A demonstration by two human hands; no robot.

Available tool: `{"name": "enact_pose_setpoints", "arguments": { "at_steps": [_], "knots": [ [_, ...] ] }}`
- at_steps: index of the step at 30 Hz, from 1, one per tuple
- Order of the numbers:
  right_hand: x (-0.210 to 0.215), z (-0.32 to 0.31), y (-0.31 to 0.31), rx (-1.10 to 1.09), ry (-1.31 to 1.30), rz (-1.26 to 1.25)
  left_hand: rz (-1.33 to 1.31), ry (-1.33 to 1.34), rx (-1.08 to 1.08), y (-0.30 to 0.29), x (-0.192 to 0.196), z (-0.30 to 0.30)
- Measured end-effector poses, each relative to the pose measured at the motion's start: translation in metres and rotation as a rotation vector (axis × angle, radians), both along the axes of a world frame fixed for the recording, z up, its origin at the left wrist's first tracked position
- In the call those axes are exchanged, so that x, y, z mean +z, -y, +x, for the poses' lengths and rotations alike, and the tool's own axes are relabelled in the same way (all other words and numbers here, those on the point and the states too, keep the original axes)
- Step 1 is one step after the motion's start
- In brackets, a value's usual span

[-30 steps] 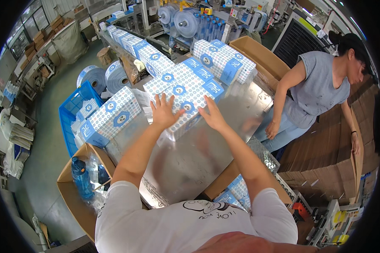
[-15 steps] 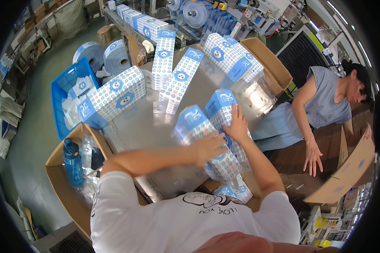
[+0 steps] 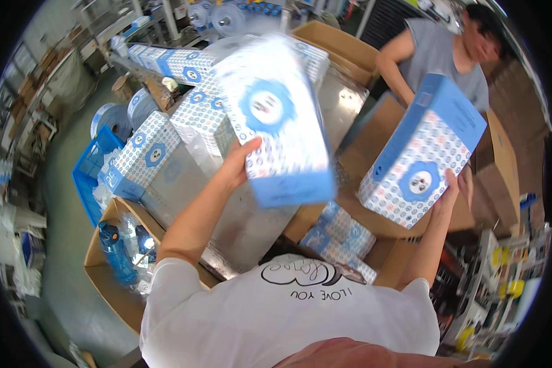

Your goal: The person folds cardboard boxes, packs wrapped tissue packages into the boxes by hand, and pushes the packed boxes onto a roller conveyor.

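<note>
Two blue-and-white patterned packs are held up mid-frame. The left pack [image 3: 276, 116], blurred, sits upper centre, its lower edge gripped by the left hand [image 3: 236, 165]; the right pack [image 3: 423, 150], centre right, rests tilted on the right hand [image 3: 454, 190], fingers wrapped underneath. They look light and slightly soft — best held at the ends. Below lies a steel table [image 3: 239, 214], with an open carton [image 3: 374, 221] holding more packs.

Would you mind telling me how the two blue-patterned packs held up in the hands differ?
The blue-and-white patterned pack in the left hand looks blurred and shows its broad face; the same kind of pack in the right hand is sharp, tilted, and shows its plain blue side. Both share dotted wrapping with a blue badge.
</note>
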State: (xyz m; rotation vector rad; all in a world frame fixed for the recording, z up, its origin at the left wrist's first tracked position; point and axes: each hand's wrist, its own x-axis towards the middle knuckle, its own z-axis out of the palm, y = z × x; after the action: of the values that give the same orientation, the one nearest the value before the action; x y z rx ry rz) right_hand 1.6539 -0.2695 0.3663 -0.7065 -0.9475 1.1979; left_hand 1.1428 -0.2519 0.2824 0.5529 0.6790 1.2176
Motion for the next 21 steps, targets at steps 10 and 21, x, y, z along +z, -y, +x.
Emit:
{"name": "enact_pose_setpoints", "arguments": {
  "at_steps": [10, 21],
  "knots": [
    [-0.027, 0.101, 0.156, 0.059, -0.146, 0.439, 0.177, -0.235, -0.393, 0.022, -0.016, 0.219],
    [-0.085, -0.002, 0.108, -0.087, 1.368, 0.320, 1.386, -1.693, -0.939, 0.084, -0.169, 0.291]
  ]
}}
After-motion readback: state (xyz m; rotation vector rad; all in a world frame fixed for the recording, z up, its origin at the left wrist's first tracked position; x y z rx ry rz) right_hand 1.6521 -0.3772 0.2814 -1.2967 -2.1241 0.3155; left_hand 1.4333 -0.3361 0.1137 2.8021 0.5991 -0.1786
